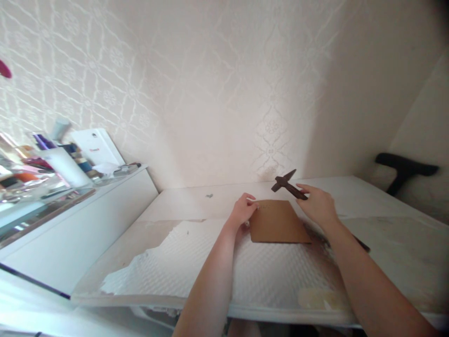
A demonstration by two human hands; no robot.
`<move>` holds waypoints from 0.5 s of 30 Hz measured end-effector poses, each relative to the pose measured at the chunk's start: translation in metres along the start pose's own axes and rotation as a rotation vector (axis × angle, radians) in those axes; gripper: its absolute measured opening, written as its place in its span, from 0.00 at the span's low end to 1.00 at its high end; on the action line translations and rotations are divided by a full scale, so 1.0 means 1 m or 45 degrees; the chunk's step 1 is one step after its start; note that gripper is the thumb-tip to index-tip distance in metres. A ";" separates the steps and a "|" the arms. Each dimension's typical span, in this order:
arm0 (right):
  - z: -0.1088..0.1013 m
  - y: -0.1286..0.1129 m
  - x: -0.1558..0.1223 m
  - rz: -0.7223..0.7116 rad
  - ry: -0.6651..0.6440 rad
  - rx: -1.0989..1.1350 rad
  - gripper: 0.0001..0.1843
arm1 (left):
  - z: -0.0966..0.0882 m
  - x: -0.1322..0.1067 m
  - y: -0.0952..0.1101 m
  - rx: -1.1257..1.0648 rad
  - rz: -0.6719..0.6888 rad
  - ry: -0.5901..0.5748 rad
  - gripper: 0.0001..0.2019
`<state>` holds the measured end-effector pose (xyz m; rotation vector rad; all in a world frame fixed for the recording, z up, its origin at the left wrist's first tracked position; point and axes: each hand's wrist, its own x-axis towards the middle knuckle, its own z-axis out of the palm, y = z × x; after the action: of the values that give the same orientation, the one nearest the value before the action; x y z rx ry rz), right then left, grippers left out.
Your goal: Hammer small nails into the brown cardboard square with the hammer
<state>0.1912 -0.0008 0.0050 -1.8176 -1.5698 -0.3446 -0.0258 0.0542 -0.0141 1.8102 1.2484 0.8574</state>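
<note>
A flat brown cardboard piece [277,223] lies on a white quilted-looking surface in front of me. At its upper left corner is my left hand [244,208], thumb and fingertips drawn together in a pinch; what is between them is too small to make out. A short row of tiny marks or points runs along the cardboard beside those fingertips. My right hand [318,203] is wrapped round the handle of a hammer [285,182], whose dark head is raised above the cardboard's far edge. The handle's lower end shows past my right wrist.
On the left, a white cabinet [115,206] carries a white box [96,146], a white cup [66,166] and assorted small items. A black T-shaped handle [403,168] stands at right. A small grey object [209,195] lies near the patterned wall. The table covering [157,262] has torn edges.
</note>
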 end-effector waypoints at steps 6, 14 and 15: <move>-0.007 -0.010 0.001 -0.017 -0.066 0.088 0.22 | 0.001 -0.002 0.003 0.016 0.001 0.023 0.12; -0.013 -0.020 0.000 -0.147 -0.182 0.226 0.22 | 0.000 -0.001 0.001 0.046 0.006 0.006 0.13; -0.013 -0.021 0.000 -0.167 -0.203 0.253 0.22 | 0.000 -0.001 0.001 0.048 0.008 0.001 0.13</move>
<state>0.1750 -0.0087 0.0214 -1.6270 -1.7708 -0.1000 -0.0255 0.0530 -0.0135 1.8444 1.2681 0.8436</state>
